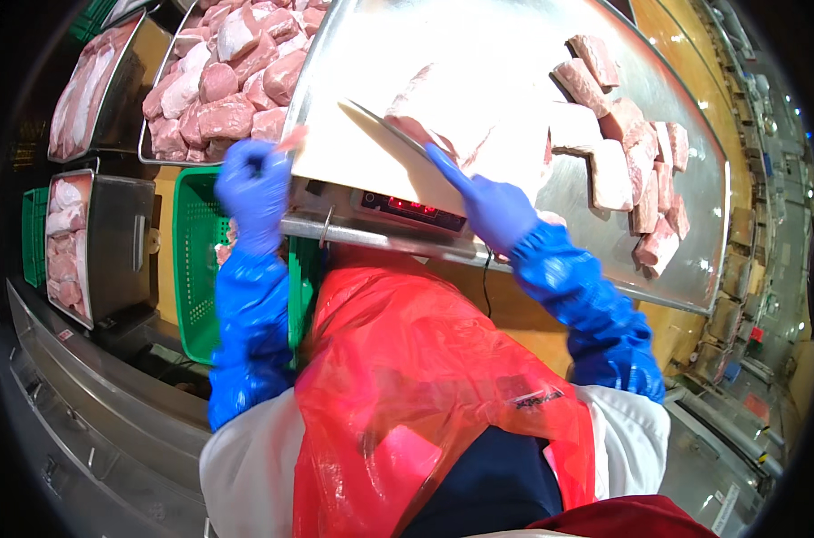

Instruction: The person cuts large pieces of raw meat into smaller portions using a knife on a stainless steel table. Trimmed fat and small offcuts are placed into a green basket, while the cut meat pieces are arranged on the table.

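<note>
My left hand (252,186), in a blue glove, pinches a small pink meat scrap (292,139) at the left edge of the white cutting board (353,161), above a green perforated crate (190,269) with some scraps inside. My right hand (492,206), also gloved, grips a long knife (384,124), its blade pointing up-left across the board, index finger extended along it. A pale pink piece of meat (434,112) lies just beyond the blade, partly washed out by glare. Beneath the board's near edge sits a scale with a red display (411,207).
Cut meat chunks (613,175) lie on the steel surface (703,224) at the right. A heaped tray of meat (227,81) stands back left. Steel bins (120,251) of meat and another green crate (35,238) are farther left.
</note>
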`<state>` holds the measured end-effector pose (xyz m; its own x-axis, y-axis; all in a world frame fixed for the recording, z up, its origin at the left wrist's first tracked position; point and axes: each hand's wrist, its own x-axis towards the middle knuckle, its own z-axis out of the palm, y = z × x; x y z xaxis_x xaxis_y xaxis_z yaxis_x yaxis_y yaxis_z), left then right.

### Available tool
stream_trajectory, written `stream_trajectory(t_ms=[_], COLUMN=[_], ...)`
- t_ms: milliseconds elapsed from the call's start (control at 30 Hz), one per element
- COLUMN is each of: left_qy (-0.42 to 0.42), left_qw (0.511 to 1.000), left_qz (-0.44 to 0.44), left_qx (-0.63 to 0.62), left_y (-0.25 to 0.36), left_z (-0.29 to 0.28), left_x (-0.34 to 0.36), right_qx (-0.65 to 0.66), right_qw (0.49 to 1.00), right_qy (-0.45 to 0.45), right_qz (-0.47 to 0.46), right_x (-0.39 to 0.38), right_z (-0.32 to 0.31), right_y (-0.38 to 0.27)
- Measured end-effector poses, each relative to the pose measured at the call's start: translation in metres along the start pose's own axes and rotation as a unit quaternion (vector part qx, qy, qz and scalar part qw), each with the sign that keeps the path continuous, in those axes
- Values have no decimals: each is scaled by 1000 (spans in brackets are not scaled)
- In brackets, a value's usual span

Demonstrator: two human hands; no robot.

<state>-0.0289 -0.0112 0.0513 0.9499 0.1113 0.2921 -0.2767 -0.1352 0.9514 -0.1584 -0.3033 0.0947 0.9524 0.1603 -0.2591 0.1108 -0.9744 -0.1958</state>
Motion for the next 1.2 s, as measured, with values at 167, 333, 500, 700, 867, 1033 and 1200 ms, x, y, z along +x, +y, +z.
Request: stream_trajectory(t_ms=[167, 333, 500, 700, 867, 1033, 1200], left_qy=[-163, -194, -335, -173, 22, 76, -174], left_qw=[881, 939, 878, 935, 823, 991, 972], left_qz=[-108, -219, -297, -225, -336, -48, -151], left_qx=[431, 179, -167, -211, -457, 103, -50], left_y=[-140, -41, 7, -44, -136, -250, -157], left_z=[-178, -90, 16, -25, -72, -151, 28], left_x=[-101, -45, 15, 42, 87, 205, 115], right_qx=[42, 440, 471, 601, 672, 622, 483], right_qw=[999, 847, 831, 766, 733, 751, 698], right_qy=[-11, 153, 243, 218, 100, 194, 289], right_qz=[11, 256, 173, 64, 31, 111, 443], right_x=[-112, -79, 109, 202, 133, 43, -153], right_z=[-50, -42, 11, 35, 0, -17, 69], right_y=[66, 116, 112, -86, -112, -3, 170])
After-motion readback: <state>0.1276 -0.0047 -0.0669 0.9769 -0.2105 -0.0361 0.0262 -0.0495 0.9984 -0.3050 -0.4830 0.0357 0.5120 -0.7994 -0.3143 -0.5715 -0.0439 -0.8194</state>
